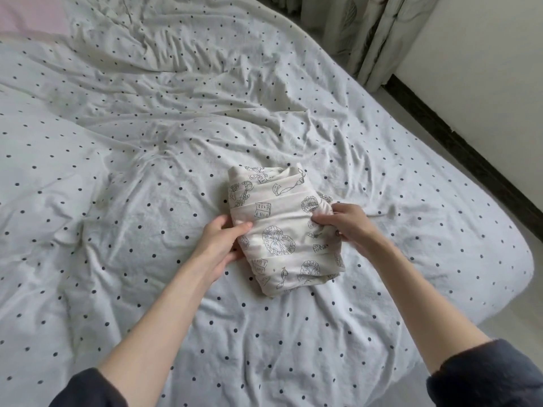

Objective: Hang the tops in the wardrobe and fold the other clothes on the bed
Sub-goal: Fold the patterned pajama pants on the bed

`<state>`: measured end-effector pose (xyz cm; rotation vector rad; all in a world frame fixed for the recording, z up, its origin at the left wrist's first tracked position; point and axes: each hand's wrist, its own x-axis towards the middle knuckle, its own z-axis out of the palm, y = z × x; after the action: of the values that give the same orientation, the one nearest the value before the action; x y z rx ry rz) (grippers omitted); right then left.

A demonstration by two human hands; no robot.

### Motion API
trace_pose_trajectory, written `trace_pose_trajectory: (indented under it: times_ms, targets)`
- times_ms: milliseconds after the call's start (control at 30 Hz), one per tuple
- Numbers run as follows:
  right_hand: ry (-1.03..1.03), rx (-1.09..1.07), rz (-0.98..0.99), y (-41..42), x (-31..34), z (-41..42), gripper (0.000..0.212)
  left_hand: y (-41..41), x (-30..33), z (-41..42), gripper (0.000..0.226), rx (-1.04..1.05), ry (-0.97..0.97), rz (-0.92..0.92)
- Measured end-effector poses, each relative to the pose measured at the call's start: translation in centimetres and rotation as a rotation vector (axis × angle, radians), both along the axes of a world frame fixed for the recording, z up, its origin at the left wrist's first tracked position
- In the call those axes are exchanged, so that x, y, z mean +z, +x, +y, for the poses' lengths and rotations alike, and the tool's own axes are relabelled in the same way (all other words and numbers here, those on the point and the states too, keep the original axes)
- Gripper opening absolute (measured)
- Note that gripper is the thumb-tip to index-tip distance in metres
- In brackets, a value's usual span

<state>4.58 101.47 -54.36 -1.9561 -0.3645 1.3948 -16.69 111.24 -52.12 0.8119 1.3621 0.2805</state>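
The printed garment (283, 230), cream w/ line-drawn motifs, lay folded into a compact thick bundle on the bed (117, 171), roughly mid-sheet and a bit toward the bed's near right corner. Several layers were stacked, edges fairly square, so the fold on this piece looked about done, prob. just final tidying or tucking left.

Left hand (221, 249) was at the bundle's left edge, thumb on top of the cloth and fingers curled under/against the side, gripping that edge. Right hand (342, 223) was at the bundle's right edge, fingers bunched and pinching a wad of fabric there, seemingly tucking a loose corner in. Both hands touched the garment; neither was lifted off it.

Progress, as a judgement: no other loose clothes showed anywhere on the bed near the bundle, and no other folded pile either, so can't tell how many items were finished or still waiting. Wardrobe wasn't in view, so nothing to say re hung tops. This piece read as one of the "other clothes," poss. trousers or pyjama bottoms, but type unclear once folded.

Beyond the bundle the polka-dot sheet was rumpled; a pink patch (32, 13) sat at the bed's far left corner. Curtain (379, 36) and dark skirting board (470, 148) ran along the bed's right side.
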Motion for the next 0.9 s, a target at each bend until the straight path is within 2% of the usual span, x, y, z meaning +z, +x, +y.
trace_pose_trajectory:
  times_ms: [200, 433, 633, 900]
  targets:
    - [0.025, -0.027, 0.033, 0.0, 4.7, -3.8, 0.015, -0.4, 3.1, -1.6, 0.019, -0.120, 0.039, -0.106]
    - [0.095, -0.250, -0.030, -1.4, 12.3, -14.0, 0.009, 1.3, 9.0, -6.4, 0.018, -0.398, 0.142, -0.235]
    - [0.106, -0.446, -0.123, -4.7, 18.2, -27.2, 0.013, 2.7, 13.3, -14.6, 0.018, -0.683, 0.107, -0.372]
    - [0.158, -0.834, -0.088, -9.4, 24.8, -47.3, 0.016, 7.1, 19.6, -30.2, 0.018, -1.115, 0.081, -0.482]
